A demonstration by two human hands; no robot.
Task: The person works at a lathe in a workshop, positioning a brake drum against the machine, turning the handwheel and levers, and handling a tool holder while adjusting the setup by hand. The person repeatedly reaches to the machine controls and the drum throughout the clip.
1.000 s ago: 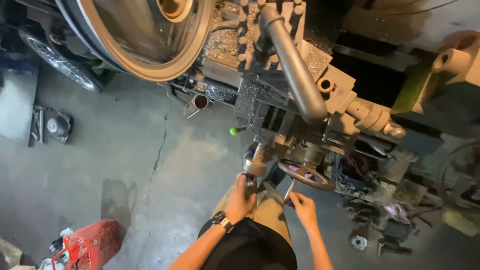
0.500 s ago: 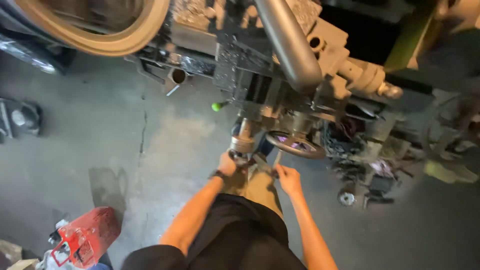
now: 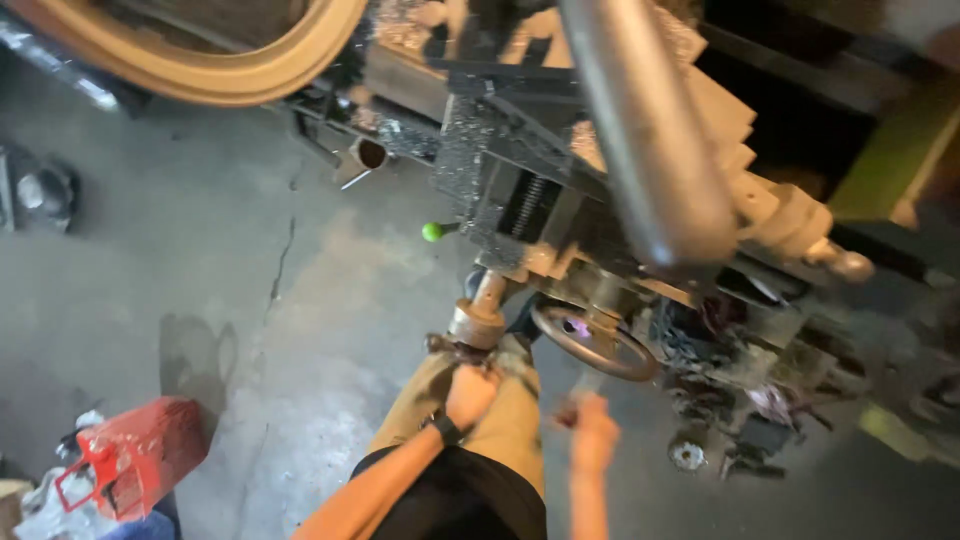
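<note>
I stand at a large metal lathe and look down. My left hand (image 3: 470,393), with a dark watch on its wrist, is closed around the crank handle (image 3: 452,348) under a round metal dial (image 3: 478,322) on the carriage. Blurred by motion, my right hand (image 3: 592,430) hangs just below the dark spoked handwheel (image 3: 592,345); its fingers look curled, but whether it holds anything is unclear. Above the carriage a thick grey tube (image 3: 650,150) runs across the machine. A small green knob (image 3: 432,232) sticks out to the left.
A big round tan faceplate rim (image 3: 250,80) fills the top left. On the concrete floor (image 3: 200,260) a red metal can (image 3: 140,455) lies at lower left. Dark machine parts and clutter (image 3: 730,430) sit below the lathe at right.
The view has closed in on the carriage. My left hand stays on the crank handle. My right hand has dropped slightly from the handwheel and is now blurred.
</note>
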